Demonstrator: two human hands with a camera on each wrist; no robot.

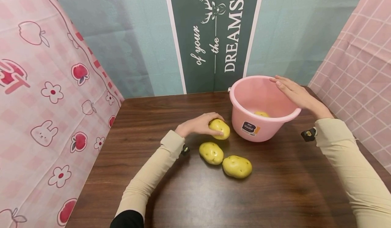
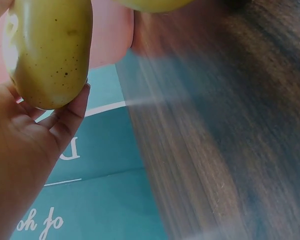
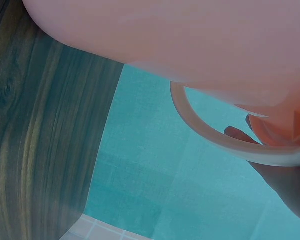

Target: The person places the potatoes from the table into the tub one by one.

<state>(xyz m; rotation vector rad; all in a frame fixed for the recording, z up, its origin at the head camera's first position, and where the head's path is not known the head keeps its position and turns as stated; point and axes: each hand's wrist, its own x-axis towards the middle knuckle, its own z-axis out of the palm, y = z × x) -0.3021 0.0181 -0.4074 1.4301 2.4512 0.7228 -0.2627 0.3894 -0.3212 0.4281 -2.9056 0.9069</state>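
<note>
My left hand [image 1: 199, 124] grips a yellow potato [image 1: 221, 129] just left of a pink bucket [image 1: 268, 131]. Thumb and fingers lie around its sides, and the left wrist view shows the potato [image 2: 52, 55] large above the palm. Two more potatoes lie on the table in front: one at left [image 1: 211, 153], another at right [image 1: 237, 167], nearly touching. Inside the bucket, part of a potato [image 1: 261, 113] shows at the bottom. My right hand [image 1: 291, 91] rests on the bucket's right rim with its fingers extended. In the right wrist view, the bucket's handle [image 3: 205, 127] partly covers that hand.
The dark wooden table [image 1: 137, 146] ends at a teal and green cloth [image 1: 143, 51] with white lettering. A pink printed cloth [image 1: 52, 68] hangs at the left, and a pink grid cloth [image 1: 366, 61] hangs at the right.
</note>
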